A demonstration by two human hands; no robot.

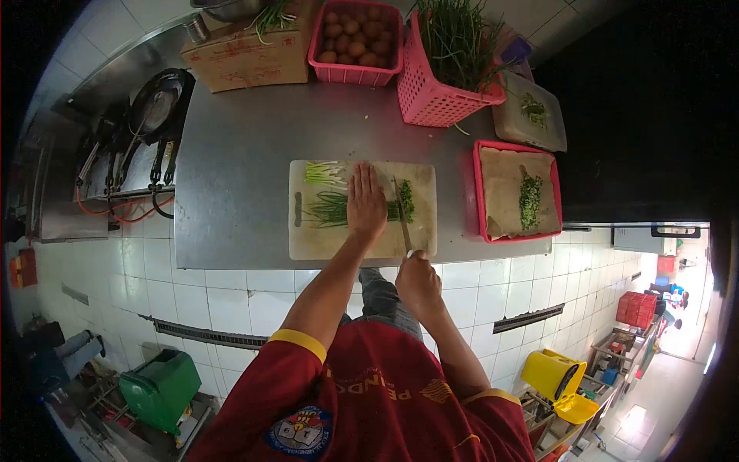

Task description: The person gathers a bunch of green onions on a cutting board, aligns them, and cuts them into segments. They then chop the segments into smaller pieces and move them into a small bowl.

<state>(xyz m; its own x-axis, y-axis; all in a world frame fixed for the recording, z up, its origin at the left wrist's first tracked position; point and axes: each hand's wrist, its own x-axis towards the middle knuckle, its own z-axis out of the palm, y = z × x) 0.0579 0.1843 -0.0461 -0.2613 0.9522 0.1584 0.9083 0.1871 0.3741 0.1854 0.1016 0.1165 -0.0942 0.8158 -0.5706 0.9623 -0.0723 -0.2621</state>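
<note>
1. While the left hand (pixel 366 202) lies flat over the greens (pixel 327 209), fingers extended, the right hand (pixel 419 283) is closed around the knife (pixel 402 218).
2. On the board (pixel 323 243), greens run left to right beneath the left hand, the nearer one.
3. Just right of it, the knife crosses them.

Green scallions (pixel 327 209), cream board (pixel 327 245)

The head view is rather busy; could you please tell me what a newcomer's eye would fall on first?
Probably the knife in the right hand, at the green stalks under the left hand on the pale cutting board. Beyond the board, the pink egg basket and, right of it, the taller pink basket of greens stand out.
</note>
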